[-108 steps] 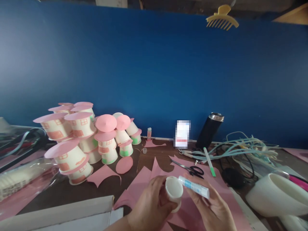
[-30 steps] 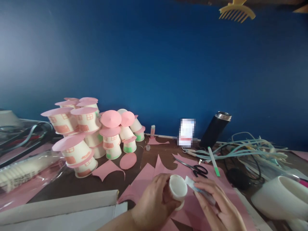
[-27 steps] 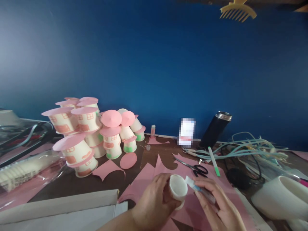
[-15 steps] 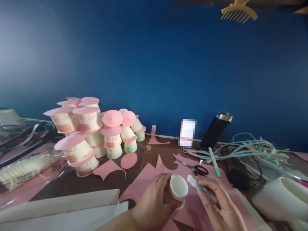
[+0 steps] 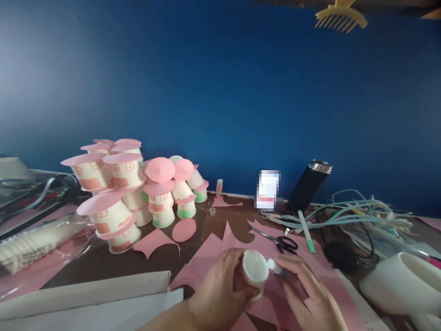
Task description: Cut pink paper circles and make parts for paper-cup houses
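Note:
My left hand (image 5: pixel 223 289) is wrapped round a small white paper cup (image 5: pixel 255 271), its open end tilted up towards me. Between the fingers of my right hand (image 5: pixel 306 294) is a glue stick (image 5: pixel 275 266), its white tip at the right edge of the cup's rim; whether they touch I cannot tell. Both hands are above pink paper sheets (image 5: pixel 275 299) on the table. Black-handled scissors (image 5: pixel 280 241) lie just beyond my right hand, on the pink paper. To the right of them rests a white and green marker (image 5: pixel 307 234).
Stacked paper cups with pink paper roofs (image 5: pixel 103 216) stand at the left. A pink paper disc (image 5: pixel 184 230) lies near them. A cardboard box (image 5: pixel 86 294) fills the front left. A black bottle (image 5: pixel 308 186), tangled cables (image 5: pixel 361 216) and a large white cup (image 5: pixel 396 285) are at the right.
My right hand has turned the glue stick so its tip points more towards me, and brought it closer to the cup's rim. My left hand holds the cup almost unmoved.

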Motion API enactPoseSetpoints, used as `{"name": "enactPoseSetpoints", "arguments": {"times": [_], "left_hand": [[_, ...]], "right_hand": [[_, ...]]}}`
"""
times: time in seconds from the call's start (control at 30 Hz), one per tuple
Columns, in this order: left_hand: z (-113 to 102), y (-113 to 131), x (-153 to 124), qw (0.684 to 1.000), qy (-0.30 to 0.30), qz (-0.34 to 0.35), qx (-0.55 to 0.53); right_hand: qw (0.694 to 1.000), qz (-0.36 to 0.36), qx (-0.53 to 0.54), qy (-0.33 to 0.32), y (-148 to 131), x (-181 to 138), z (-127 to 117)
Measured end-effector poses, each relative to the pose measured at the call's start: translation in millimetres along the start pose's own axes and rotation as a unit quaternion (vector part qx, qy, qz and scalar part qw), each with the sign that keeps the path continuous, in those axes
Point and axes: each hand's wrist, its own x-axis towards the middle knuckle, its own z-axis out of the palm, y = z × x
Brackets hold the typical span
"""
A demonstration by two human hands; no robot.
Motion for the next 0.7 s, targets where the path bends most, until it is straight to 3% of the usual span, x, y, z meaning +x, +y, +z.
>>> {"name": "enactPoseSetpoints", "arguments": {"times": [0.13,0.27,0.47,0.7], "left_hand": [[-1.0,-0.4,-0.2,1.000,-0.006,0.008,0.007],[-1.4,-0.2,-0.6,1.000,-0.007,-0.004,0.016],[0.3,-1.8,0.1,1.000,-0.004,-0.012,0.008],[-2.0,0.4,-0.5,1.000,-0.008,-0.005,0.001]], "right_hand": [[1.000,0.007,-0.010,0.002,4.8,0.0,0.6],[0.997,0.064,0.013,0.033,1.8,3.3,-4.6],[0.994,0.079,0.076,0.013,-11.9,3.5,-8.3],[0.998,-0.036,-0.016,0.044,-8.9,4.0,-5.0]]}}
